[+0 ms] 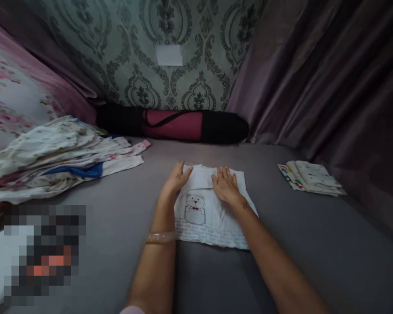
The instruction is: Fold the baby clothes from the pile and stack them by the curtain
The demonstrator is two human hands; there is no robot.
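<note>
A white cloth garment (212, 218) with a printed bear and lines of small lettering lies spread on the grey bed sheet. Its far part is folded over toward me, and the kind of garment is unclear. At its far left edge is my left hand (179, 178), thumb apart from the fingers, touching the cloth. My right hand (226, 185) rests flat on the upper right part, fingers stretched out. Neither hand grips anything. A bangle (160, 237) circles my left wrist.
Loose clothes (68, 157) are heaped at the left. Folded clothes (311, 176) lie at the right. A black and maroon long bag (173, 125) lies along the patterned wall, with curtains (294, 65) at the right. A blurred patch covers something at lower left.
</note>
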